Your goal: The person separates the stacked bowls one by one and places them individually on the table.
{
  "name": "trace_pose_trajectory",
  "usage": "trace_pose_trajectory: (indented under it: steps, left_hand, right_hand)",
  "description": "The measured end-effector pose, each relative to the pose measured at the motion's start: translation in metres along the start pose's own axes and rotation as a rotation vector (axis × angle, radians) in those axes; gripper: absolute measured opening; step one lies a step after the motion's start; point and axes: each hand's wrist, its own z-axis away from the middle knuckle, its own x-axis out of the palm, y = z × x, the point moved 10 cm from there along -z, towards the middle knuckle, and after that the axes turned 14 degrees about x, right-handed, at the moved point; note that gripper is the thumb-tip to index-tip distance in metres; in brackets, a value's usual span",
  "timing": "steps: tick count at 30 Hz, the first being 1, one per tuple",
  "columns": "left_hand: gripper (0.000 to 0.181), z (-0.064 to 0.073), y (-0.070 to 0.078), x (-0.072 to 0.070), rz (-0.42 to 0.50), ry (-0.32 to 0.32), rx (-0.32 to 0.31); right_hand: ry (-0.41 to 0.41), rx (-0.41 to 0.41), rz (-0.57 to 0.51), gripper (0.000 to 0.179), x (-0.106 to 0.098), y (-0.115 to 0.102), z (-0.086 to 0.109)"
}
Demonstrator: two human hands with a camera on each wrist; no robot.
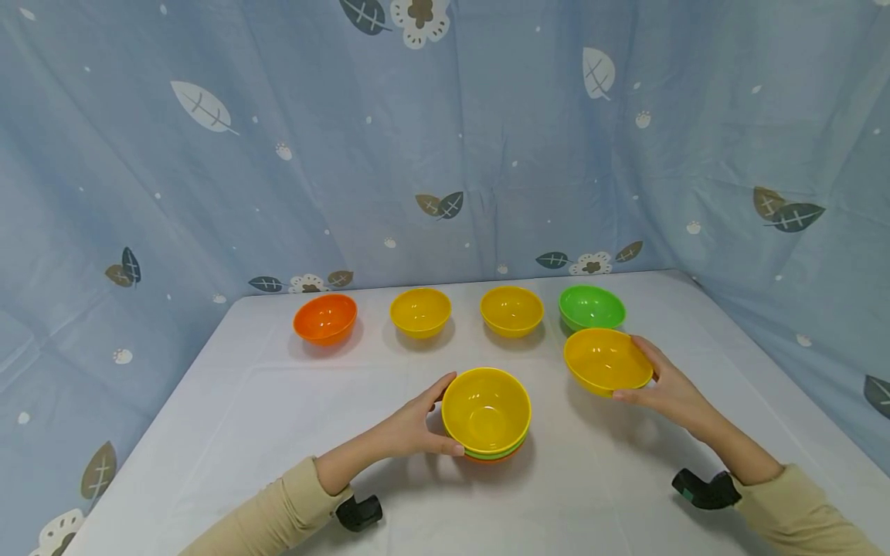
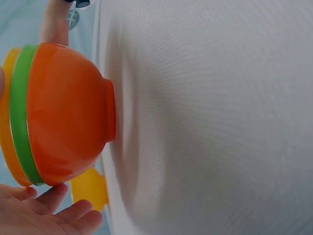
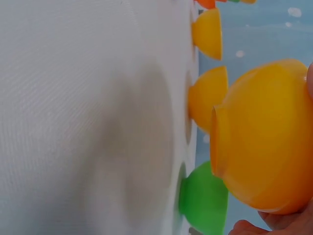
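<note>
My left hand (image 1: pixel 417 425) grips the side of a nested stack of bowls, thumb at the near rim and fingers at the far side. A yellow bowl (image 1: pixel 487 409) sits on top, with a green bowl (image 2: pixel 20 112) under it and an orange bowl (image 2: pixel 68 115) lowest. The orange base is right at the white cloth in the left wrist view. To the right, my right hand (image 1: pixel 667 390) pinches another yellow bowl (image 1: pixel 603 363) by its right side. That bowl is raised off the table, its shadow falling below it, and overlaps a green bowl (image 1: pixel 591 307) behind.
Along the back edge of the white-covered table (image 1: pixel 278 401) stand an orange bowl (image 1: pixel 325 320), a yellow bowl (image 1: pixel 420 313), a second yellow bowl (image 1: pixel 511 312) and the green one, spaced apart. A blue patterned curtain (image 1: pixel 389 154) hangs behind and at both sides.
</note>
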Motion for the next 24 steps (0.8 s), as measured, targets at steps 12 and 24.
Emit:
trace_pose_trajectory:
  steps: [12, 24]
  left_hand:
    - [0.103, 0.0, -0.002, 0.0, 0.005, 0.001, -0.016]
    - [0.102, 0.001, -0.001, 0.0, -0.002, 0.0, -0.024]
  right_hand:
    - [0.001, 0.038, 0.018, 0.099, 0.001, 0.01, -0.004]
    - [-0.008, 0.056, 0.031, 0.101, 0.004, 0.019, -0.007]
